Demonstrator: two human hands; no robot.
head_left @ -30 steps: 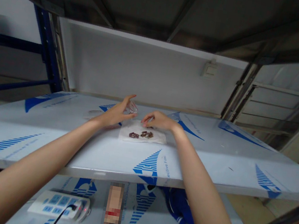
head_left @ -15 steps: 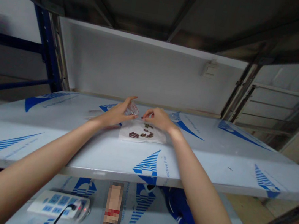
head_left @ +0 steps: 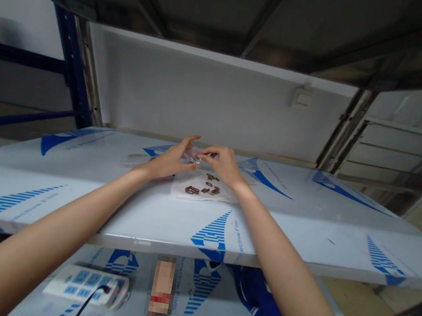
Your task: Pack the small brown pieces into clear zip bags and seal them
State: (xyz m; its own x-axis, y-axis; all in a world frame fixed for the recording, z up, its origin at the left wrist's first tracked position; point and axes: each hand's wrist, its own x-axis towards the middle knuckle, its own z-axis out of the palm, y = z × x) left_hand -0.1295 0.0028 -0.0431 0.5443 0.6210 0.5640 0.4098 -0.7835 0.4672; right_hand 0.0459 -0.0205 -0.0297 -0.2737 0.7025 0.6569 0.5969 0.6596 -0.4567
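A small clear plastic bag [head_left: 195, 156] is held in my left hand [head_left: 172, 162], its thumb and fingers curved around it. My right hand [head_left: 221, 162] reaches to the bag's mouth with thumb and index finger pinched together. Whatever lies between those fingertips is too small to make out. Just in front of both hands, several small brown and bronze-coloured metal buckles [head_left: 192, 190] lie on a white sheet [head_left: 183, 195]. Some are loop-shaped, while the smaller pieces [head_left: 213, 178] sit closer to my right hand.
The shelf top [head_left: 136, 210] wears blue-printed protective film. Flat clear plastic [head_left: 137, 160] lies left of my left hand. Below are a power strip [head_left: 86, 286] with a plugged-in cable, a pixelated object [head_left: 163, 286] and blue cloth [head_left: 262, 298]. Another shelf [head_left: 221, 7] hangs overhead.
My right hand has moved left and slightly up, from beside the bag to its mouth. A small dark piece seen at its fingertips before is now hard to see. The view shifts slightly.
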